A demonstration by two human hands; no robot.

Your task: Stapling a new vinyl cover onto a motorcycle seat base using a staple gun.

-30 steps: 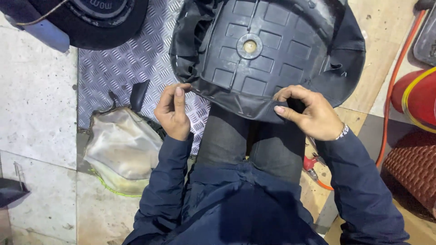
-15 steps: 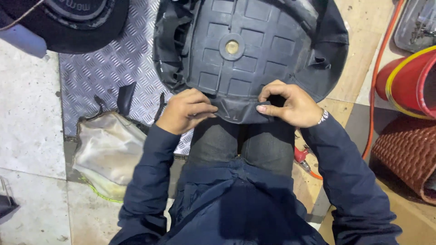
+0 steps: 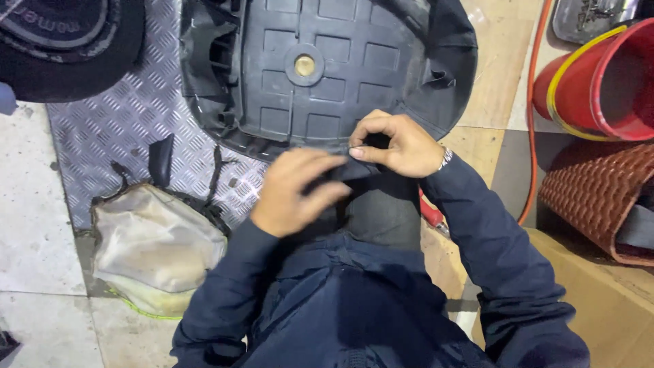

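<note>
**Ana:** Where is this? What is on the floor?

**Ben:** The floor has pale tiles, and a bumpy metal plate (image 3: 122,129) lies on them. On the right stand a red bucket (image 3: 599,88) and a brown woven basket (image 3: 599,197), with an orange hose (image 3: 533,136) beside them.

**Ana:** What is the big dark thing?

**Ben:** A seat base (image 3: 320,68), upside down, in hard grey plastic with square ribs. Its near edge rests on the person's knees. A black cover (image 3: 446,58) is wrapped over its rim.

**Ana:** What are the hands doing?

**Ben:** The right hand (image 3: 398,143) pinches the cover's edge at the near rim, fingers closed on it. The left hand (image 3: 296,191) lies just beside it, fingers bent onto the same black flap. I cannot tell if it grips.

**Ana:** Is it hard to hold?

**Ben:** I think the base is stiff and fairly light. The cover looks soft and stretchy, maybe slippery. Best to grab it right at the edge, and hold the base by its rim.

**Ana:** And that lump on the left?

**Ben:** An old, dirty foam pad (image 3: 157,245).
</note>
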